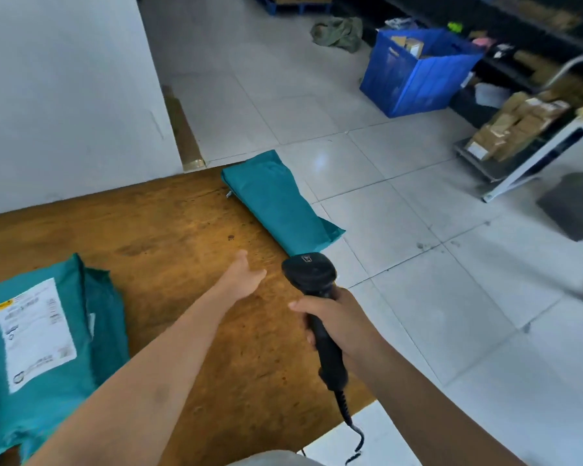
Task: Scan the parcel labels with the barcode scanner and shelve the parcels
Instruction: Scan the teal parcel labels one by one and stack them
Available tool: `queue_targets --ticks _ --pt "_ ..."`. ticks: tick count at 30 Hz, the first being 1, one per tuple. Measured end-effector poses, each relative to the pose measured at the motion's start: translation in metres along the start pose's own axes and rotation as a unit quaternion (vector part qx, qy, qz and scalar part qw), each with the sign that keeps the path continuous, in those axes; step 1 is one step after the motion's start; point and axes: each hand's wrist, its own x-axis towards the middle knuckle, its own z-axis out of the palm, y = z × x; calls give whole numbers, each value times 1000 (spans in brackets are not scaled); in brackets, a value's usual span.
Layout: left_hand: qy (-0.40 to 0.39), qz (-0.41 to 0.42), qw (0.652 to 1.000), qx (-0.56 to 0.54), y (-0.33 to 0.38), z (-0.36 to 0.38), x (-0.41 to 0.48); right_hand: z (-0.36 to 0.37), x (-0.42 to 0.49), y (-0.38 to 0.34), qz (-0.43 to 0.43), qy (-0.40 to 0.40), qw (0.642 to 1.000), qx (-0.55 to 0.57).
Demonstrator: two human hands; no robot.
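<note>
The right hand is clenched round the handle of the black barcode scanner. The scanner's head points away, over the right edge of the wooden table, and its coiled cable hangs down at the near edge of the view. The left hand is released, fingers stretched out and holding nothing, above the table just left of the scanner head. Just beyond both hands a teal parcel lies at the far right corner of the table, its right side overhanging the edge. A second teal parcel lies at the near left, its white label facing up. On the tiled floor at the far right stand a blue crate and a stack of cardboard boxes
</note>
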Motion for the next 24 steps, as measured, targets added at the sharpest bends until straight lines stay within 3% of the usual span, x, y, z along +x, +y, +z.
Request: queue_targets --ticks 2,6,8,10,11,12,14,17,24 --pt "-37 -51 995 -79 18 23 12 -12 -4 -4 1 11 1000 11" --pt "39 -104 978 -174 45 50 43 -32 -13 -6 2 23 1000 14" --pt "132 -84 981 -113 57 58 50 -41 -16 -5 -4 27 1000 16" --pt "235 28 970 51 69 65 57 -49 -19 -3 -6 36 999 22" --pt "246 92 955 136 77 68 60 -52 -20 -1 -5 40 999 26" --pt "231 139 940 209 86 72 64 -54 -22 0 -3 41 999 27" --pt "178 140 934 277 100 79 80 -58 -24 3 5 43 999 25" --pt "113 30 959 259 111 86 94 -62 -24 4 17 53 998 14" --pt "84 -92 970 209 80 69 83 -53 -19 9 9 40 999 24"
